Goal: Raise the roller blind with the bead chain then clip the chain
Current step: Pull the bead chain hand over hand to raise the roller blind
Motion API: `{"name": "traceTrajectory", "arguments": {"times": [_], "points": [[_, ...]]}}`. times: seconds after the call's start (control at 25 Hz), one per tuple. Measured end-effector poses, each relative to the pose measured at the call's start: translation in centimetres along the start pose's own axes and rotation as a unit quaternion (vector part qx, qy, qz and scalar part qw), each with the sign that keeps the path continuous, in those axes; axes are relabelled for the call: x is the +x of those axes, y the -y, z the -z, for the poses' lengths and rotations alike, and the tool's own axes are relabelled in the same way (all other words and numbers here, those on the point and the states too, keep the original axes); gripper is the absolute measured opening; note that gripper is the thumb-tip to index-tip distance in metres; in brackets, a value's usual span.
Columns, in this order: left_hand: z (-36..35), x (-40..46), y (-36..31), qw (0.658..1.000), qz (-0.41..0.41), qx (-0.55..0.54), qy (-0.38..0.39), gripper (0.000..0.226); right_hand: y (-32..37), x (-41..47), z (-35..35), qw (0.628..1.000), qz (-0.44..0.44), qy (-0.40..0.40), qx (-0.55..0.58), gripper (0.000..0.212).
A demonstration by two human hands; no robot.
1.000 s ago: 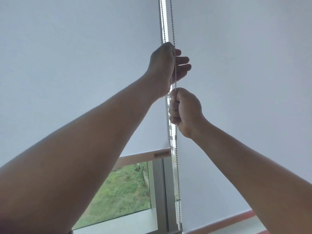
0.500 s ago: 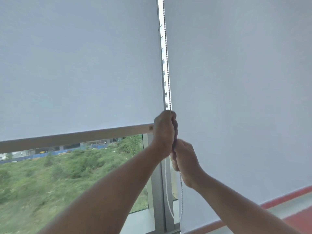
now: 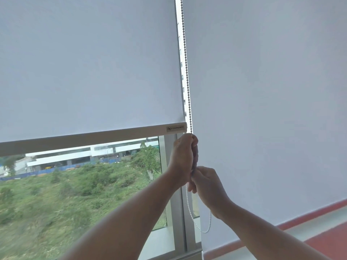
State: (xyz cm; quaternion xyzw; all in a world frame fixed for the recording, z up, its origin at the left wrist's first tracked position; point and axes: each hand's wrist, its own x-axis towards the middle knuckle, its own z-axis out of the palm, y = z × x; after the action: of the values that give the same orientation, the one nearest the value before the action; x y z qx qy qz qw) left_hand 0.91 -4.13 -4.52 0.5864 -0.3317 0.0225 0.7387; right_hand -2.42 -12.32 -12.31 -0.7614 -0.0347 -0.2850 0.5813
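Two bare forearms reach in from the bottom edge and meet at the gap between two blinds. The right hand [image 3: 208, 186] is the lower one, its grip clamped on the bead chain [image 3: 187, 76] — fingers curled round it just under the other fist. The left hand [image 3: 183, 156] sits directly above and touching it, its grip also clamped on the chain, fingers wrapped tight with the chain entering at the top of the fist. Below the hands the chain hangs in a slack white loop [image 3: 203, 228] in front of the window frame [image 3: 175, 212], near the sill.

Above the fists the chain runs straight up to the top edge, taut, in the bright slit between the blinds. The left blind [image 3: 88, 62] is partly up — its bottom bar [image 3: 90, 136], with a small label at the right end, sits level with the top of the left hand. The right blind [image 3: 262, 91] hangs down close to the sill. Through the glass lie green scrub and a long pale building.
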Motion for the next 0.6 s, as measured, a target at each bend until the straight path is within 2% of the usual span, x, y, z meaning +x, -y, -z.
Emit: {"name": "traceTrajectory", "arguments": {"times": [0.08, 0.2, 0.28, 0.36, 0.44, 0.6], "points": [[0.2, -0.2, -0.4, 1.000, 0.002, 0.004, 0.013, 0.037, 1.3, 0.2, 0.8, 0.997, 0.008, -0.065, -0.033, 0.029], [0.2, -0.6, -0.7, 1.000, 0.002, 0.013, 0.010, 0.041, 6.2, 2.1, 1.9, 0.982, 0.082, -0.153, 0.078, 0.027], [0.0, -0.8, -0.9, 1.000, 0.004, 0.019, 0.009, 0.042, 10.7, 4.5, 2.4, 0.966, 0.094, -0.126, 0.205, 0.024], [-0.3, -1.0, -0.9, 1.000, 0.006, 0.021, 0.017, 0.043, 14.4, 5.9, 2.4, 0.958, 0.054, -0.058, 0.274, 0.025], [-0.4, -1.2, -0.9, 0.999, 0.001, 0.033, 0.027, 0.043, 15.7, 6.1, 2.0, 0.968, 0.035, -0.020, 0.247, 0.031], [0.3, -0.9, -1.2, 0.995, -0.010, 0.081, 0.065, 0.034, 15.7, 5.7, 2.0, 0.960, 0.046, -0.028, 0.273, 0.032]]}}
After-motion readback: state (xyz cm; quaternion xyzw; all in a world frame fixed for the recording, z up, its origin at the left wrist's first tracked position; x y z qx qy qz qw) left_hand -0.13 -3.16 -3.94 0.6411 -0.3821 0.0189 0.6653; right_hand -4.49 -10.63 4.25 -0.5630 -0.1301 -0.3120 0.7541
